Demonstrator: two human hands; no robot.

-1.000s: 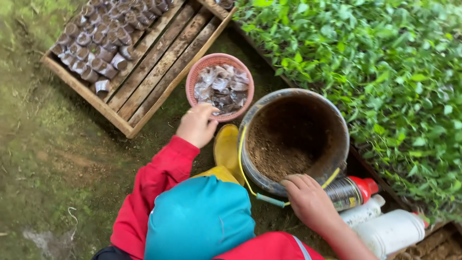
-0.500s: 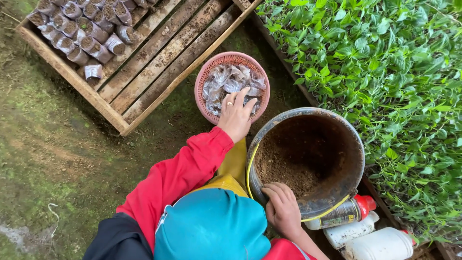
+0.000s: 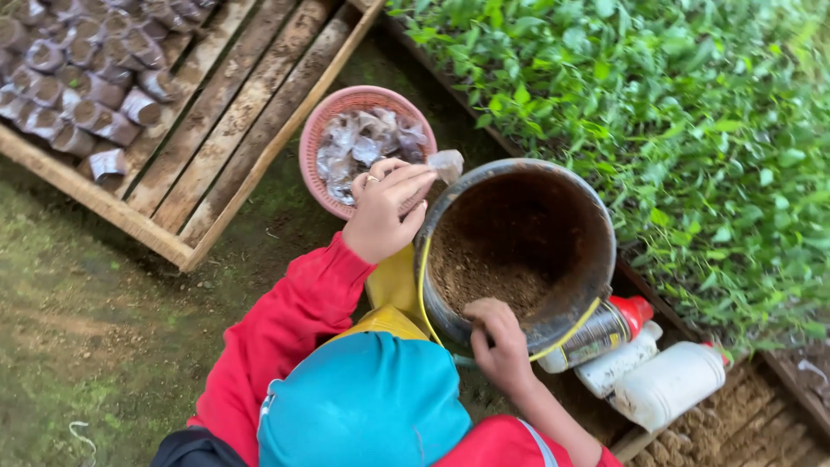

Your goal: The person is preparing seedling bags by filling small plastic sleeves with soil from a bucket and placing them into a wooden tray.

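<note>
My left hand (image 3: 380, 207) pinches a small clear plastic bag (image 3: 447, 164) between its fingertips, just above the gap between the pink basket (image 3: 316, 138) and the bucket. The basket holds several more crumpled clear bags (image 3: 367, 143). My right hand (image 3: 497, 342) reaches over the near rim of the dark bucket (image 3: 596, 216), its fingers curled down into the brown soil (image 3: 484, 272). What lies in its palm is hidden. Both sleeves are red, and a blue cap (image 3: 363, 402) fills the lower middle.
A wooden slatted tray (image 3: 216, 130) at the upper left holds several soil-filled bags (image 3: 78, 86). Green seedlings (image 3: 674, 112) crowd the right side. A spray can (image 3: 601, 333) and white bottles (image 3: 670, 385) lie beside the bucket. The ground is mossy dirt.
My left hand has lifted from the basket with one clear bag and moved towards the bucket. My right hand has gone from the bucket's rim into the soil.
</note>
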